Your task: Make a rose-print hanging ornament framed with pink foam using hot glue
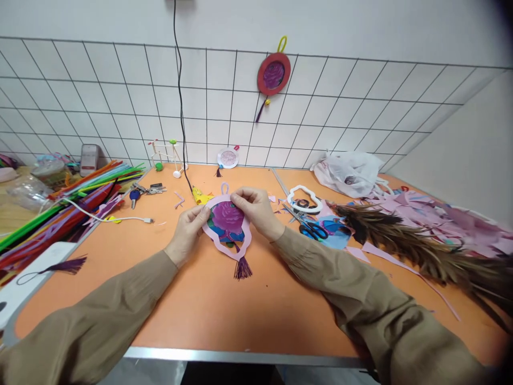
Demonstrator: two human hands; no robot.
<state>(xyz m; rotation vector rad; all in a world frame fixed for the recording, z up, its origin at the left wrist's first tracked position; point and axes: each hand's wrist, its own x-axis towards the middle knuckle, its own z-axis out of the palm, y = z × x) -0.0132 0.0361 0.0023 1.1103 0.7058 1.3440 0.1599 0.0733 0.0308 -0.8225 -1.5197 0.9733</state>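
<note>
Between my two hands is a pink-framed hanging ornament (227, 220), with a purple flower and blue shapes in its middle. A pink loop tops it, and a dark purple tassel (242, 268) hangs from its lower end. My left hand (188, 230) pinches the frame's left edge between thumb and fingers. At the upper right edge, my right hand (256, 209) grips the same frame, thumb in front. Behind the ornament, partly covered, lies a yellow glue gun (200, 195) with a black cord. Blue-handled scissors (313, 230) rest to the right of my right hand.
Bundled coloured pipe cleaners (80, 208), a white cable (120, 218), keys (134, 198) and a loose tassel (66, 266) lie left. Rightward are a white scalloped frame (305, 199), a plastic bag (348, 174), pink scraps (433, 219) and brown feathers (401, 235). A red round ornament (273, 75) hangs behind.
</note>
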